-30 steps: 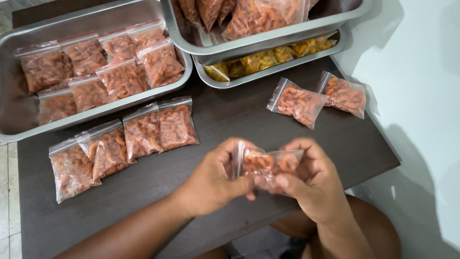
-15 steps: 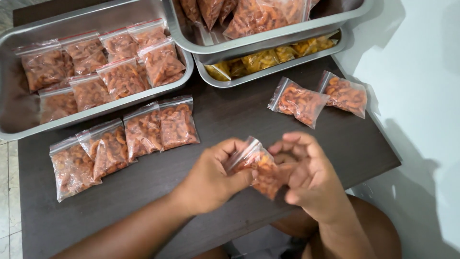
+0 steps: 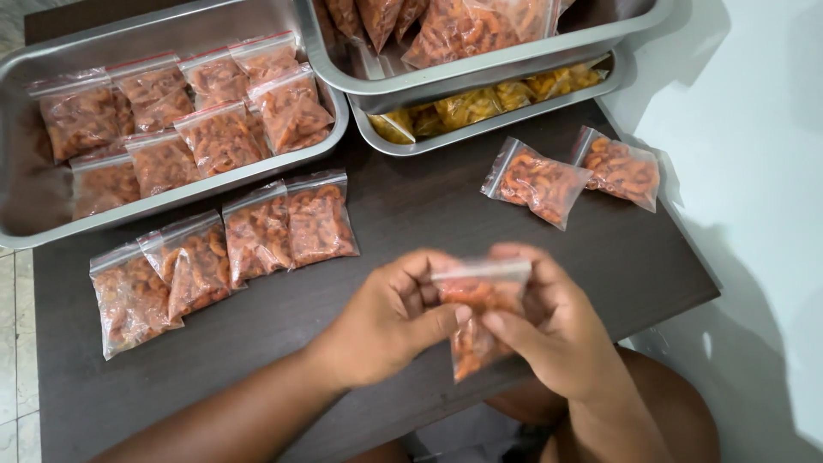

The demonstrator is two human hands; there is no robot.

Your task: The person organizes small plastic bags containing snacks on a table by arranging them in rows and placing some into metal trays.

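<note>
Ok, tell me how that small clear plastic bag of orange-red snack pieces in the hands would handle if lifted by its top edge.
The small clear plastic bag of orange-red snack pieces probably hangs floppy: it sags below both hands. It looks light, pinched by fingertips alone. The thin film seems slippery, and the dry-looking pieces may crumble if squeezed.

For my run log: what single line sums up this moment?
left hand: on small snack bag | right hand: same bag | above dark table

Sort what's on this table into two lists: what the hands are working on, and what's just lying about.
In hand:
- left hand and right hand, both holding the small bag of orange snacks by its top

Lying about:
- four bags in a row on the table
- two bags at right
- left tray of bags
- stacked trays behind
</note>
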